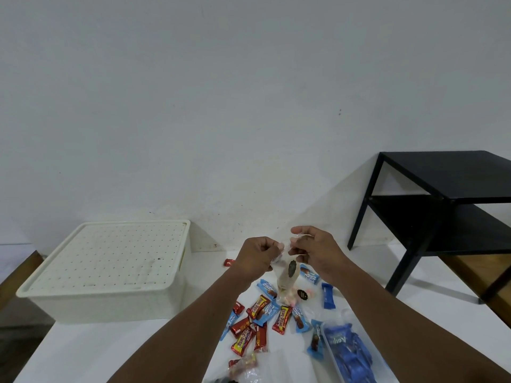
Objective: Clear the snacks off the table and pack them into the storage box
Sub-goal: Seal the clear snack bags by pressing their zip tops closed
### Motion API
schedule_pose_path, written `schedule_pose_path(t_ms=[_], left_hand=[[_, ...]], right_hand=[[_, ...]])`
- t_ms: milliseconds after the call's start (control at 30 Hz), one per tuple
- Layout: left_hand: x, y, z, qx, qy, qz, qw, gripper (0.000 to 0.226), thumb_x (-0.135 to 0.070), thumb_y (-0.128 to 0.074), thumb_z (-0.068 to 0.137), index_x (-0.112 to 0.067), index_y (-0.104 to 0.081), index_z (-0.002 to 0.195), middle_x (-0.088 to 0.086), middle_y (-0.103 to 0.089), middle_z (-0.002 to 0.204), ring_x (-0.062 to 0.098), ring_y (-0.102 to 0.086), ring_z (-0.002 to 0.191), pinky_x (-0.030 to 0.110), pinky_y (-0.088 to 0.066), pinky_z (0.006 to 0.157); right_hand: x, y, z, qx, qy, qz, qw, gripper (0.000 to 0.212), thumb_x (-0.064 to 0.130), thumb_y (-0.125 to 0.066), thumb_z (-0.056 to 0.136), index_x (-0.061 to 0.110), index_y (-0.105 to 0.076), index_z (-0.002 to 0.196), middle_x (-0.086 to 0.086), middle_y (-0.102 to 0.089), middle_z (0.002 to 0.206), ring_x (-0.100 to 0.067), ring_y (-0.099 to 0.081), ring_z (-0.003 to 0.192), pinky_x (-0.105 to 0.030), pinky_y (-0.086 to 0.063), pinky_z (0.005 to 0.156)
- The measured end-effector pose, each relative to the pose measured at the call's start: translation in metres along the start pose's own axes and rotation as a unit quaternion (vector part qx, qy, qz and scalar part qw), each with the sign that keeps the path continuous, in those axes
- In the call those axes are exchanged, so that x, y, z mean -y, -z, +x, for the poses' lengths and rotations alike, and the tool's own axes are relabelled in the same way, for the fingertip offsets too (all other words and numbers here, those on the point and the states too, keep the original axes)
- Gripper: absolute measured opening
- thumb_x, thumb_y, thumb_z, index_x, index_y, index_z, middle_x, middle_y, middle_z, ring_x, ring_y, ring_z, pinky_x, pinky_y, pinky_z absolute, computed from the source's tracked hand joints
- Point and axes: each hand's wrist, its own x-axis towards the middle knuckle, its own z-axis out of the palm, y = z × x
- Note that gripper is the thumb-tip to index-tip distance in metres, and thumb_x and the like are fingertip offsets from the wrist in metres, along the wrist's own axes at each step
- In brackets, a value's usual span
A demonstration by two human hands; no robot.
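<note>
A clear bag [287, 280] of small sweets is held up to the right of the box [110, 305]. Its top is pinched by the left hand [258, 254] on one side and by the right hand [315, 250] on the other, so each grip is closed on the thin plastic. The bag hangs down from the fingers, and the sweets are gathered at its bottom. Whether the bottom touches the desk [96, 352] cannot be told.

The other snacks [260, 322] are spread on the desk, to the right of the box and nearer the person than it. Red bars and blue packs are mixed there, and some are lying over each other. A long blue pack [348, 352] is seen farther right of the box.

The lid [107, 255] is on the box. What is inside cannot be seen.

The step in hand is judged to be the start of the packing: one bag is picked up and its top is being handled, while most snacks are not yet packed. Nothing can be put in while the lid is on. So one hand must be freed and the lid must be lifted off. Then the bag can be carried left and lowered into the box.
</note>
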Motion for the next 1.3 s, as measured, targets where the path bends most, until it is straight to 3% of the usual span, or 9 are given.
schedule_pose_path(t_ms=[167, 267, 433, 733, 867, 1033, 1133, 1200, 1300], left_hand=[[-0.003, -0.002, -0.005, -0.001, -0.078, 0.077, 0.994, 0.009, -0.014, -0.071, 0.088, -0.02, -0.065, 0.091, 0.006, -0.07, 0.089, 0.023, -0.07, 0.073, 0.03, -0.049, 0.058], [-0.001, -0.005, -0.005, 0.016, -0.097, 0.122, 0.988, 0.016, -0.006, -0.066, 0.089, -0.02, -0.072, 0.086, 0.003, -0.073, 0.094, 0.02, -0.074, 0.078, 0.028, -0.051, 0.06], [0.002, -0.006, -0.004, -0.005, -0.089, 0.125, 0.988, 0.016, -0.007, -0.063, 0.094, -0.016, -0.076, 0.094, 0.003, -0.076, 0.093, 0.014, -0.075, 0.075, 0.041, -0.058, 0.068], [0.003, -0.005, -0.007, -0.026, -0.104, 0.161, 0.981, 0.015, -0.017, -0.064, 0.092, -0.024, -0.074, 0.1, -0.002, -0.074, 0.091, 0.014, -0.074, 0.07, 0.021, -0.056, 0.062], [0.007, -0.005, -0.017, -0.039, -0.136, 0.199, 0.97, 0.016, -0.019, -0.062, 0.087, -0.031, -0.063, 0.098, -0.011, -0.067, 0.1, 0.01, -0.069, 0.068, 0.029, -0.056, 0.066], [0.016, -0.008, -0.018, -0.026, -0.153, 0.202, 0.967, 0.016, -0.02, -0.06, 0.08, -0.024, -0.069, 0.092, -0.007, -0.067, 0.116, 0.003, -0.064, 0.102, 0.017, -0.05, 0.082], [0.024, -0.009, -0.01, 0.024, -0.119, 0.272, 0.955, 0.038, -0.023, -0.056, 0.084, -0.027, -0.067, 0.12, -0.005, -0.057, 0.138, 0.009, -0.053, 0.126, 0.025, -0.045, 0.101], [0.028, -0.009, -0.002, 0.031, -0.093, 0.264, 0.96, 0.045, -0.012, -0.055, 0.091, -0.021, -0.058, 0.134, -0.004, -0.054, 0.143, 0.014, -0.057, 0.122, 0.017, -0.047, 0.094], [0.031, -0.01, 0.013, -0.006, -0.06, 0.205, 0.977, 0.041, -0.003, -0.052, 0.092, -0.019, -0.061, 0.128, -0.001, -0.058, 0.138, 0.012, -0.069, 0.095, 0.011, -0.051, 0.071]], right_hand=[[-0.002, 0.003, 0.002, -0.046, -0.006, 0.012, 0.999, 0.021, -0.002, -0.06, 0.091, 0.006, -0.065, 0.11, -0.019, -0.067, 0.081, -0.023, -0.066, 0.068, -0.034, -0.055, 0.067], [-0.004, 0.007, 0.005, -0.063, -0.008, 0.018, 0.998, 0.021, -0.002, -0.063, 0.089, 0.005, -0.065, 0.109, -0.019, -0.068, 0.079, -0.026, -0.067, 0.069, -0.036, -0.056, 0.069], [0.0, 0.011, 0.009, -0.08, -0.005, 0.004, 0.997, 0.02, -0.001, -0.065, 0.088, 0.008, -0.067, 0.106, -0.019, -0.071, 0.079, -0.026, -0.07, 0.071, -0.033, -0.058, 0.066], [-0.005, 0.012, 0.01, -0.109, -0.017, 0.025, 0.994, 0.016, -0.002, -0.063, 0.089, 0.004, -0.065, 0.103, -0.022, -0.07, 0.083, -0.025, -0.069, 0.068, -0.03, -0.059, 0.062], [-0.005, 0.013, 0.013, -0.122, -0.042, 0.083, 0.988, 0.017, -0.007, -0.062, 0.088, -0.002, -0.063, 0.104, -0.022, -0.068, 0.082, -0.028, -0.067, 0.068, -0.032, -0.058, 0.062], [-0.006, 0.014, 0.022, -0.128, -0.071, 0.157, 0.977, 0.016, -0.006, -0.063, 0.088, -0.005, -0.06, 0.104, -0.021, -0.064, 0.076, -0.026, -0.064, 0.063, -0.03, -0.056, 0.06], [-0.009, 0.016, 0.028, -0.117, -0.087, 0.168, 0.975, 0.014, -0.006, -0.062, 0.088, -0.004, -0.06, 0.103, -0.021, -0.064, 0.077, -0.026, -0.064, 0.065, -0.032, -0.056, 0.064], [-0.009, 0.016, 0.032, -0.103, -0.098, 0.163, 0.976, 0.011, -0.005, -0.062, 0.089, -0.002, -0.06, 0.1, -0.02, -0.065, 0.078, -0.028, -0.065, 0.068, -0.034, -0.055, 0.066], [-0.015, 0.022, 0.04, -0.081, -0.112, 0.14, 0.981, 0.016, 0.005, -0.063, 0.091, 0.005, -0.058, 0.106, -0.016, -0.066, 0.083, -0.028, -0.066, 0.074, -0.035, -0.054, 0.065]])
